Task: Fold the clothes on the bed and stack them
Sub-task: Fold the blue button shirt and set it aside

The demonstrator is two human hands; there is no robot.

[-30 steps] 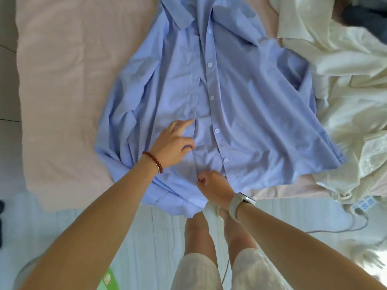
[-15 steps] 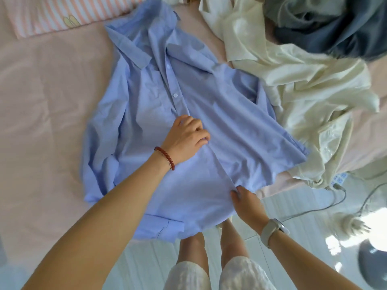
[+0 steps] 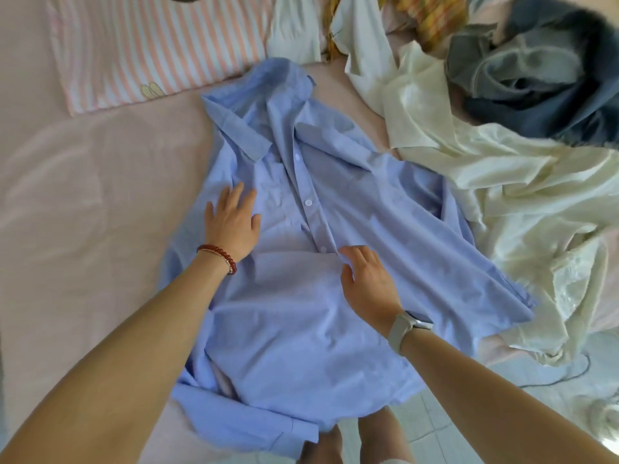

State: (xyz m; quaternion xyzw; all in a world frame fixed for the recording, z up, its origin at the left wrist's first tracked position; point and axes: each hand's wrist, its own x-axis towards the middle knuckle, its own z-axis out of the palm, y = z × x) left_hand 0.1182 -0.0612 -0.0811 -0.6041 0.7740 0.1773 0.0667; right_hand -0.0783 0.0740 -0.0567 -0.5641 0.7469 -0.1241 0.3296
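A light blue button shirt [image 3: 385, 209] lies front-up on the pink bed sheet [image 3: 83, 195], collar toward the pillow, hem hanging over the near bed edge. The lower left front panel is laid across the placket. My left hand [image 3: 232, 222], with a red bead bracelet, lies flat with fingers spread on the shirt's left chest. My right hand [image 3: 366, 279], with a watch on the wrist, rests on the shirt's middle beside the button line, fingers loosely bent, gripping nothing that I can see.
A cream garment [image 3: 502, 202] lies crumpled to the right, partly against the shirt. Dark blue-grey clothes [image 3: 542, 78] and a yellow patterned piece [image 3: 432, 18] are piled at the back right. A pink-striped pillow [image 3: 140, 51] sits at the back left. Tiled floor [image 3: 452, 413] and a cable lie below.
My left hand slid up to the shirt's left chest and flattened. My right hand let go of the hem and moved up to the shirt's middle. The view shifted toward the pillow.
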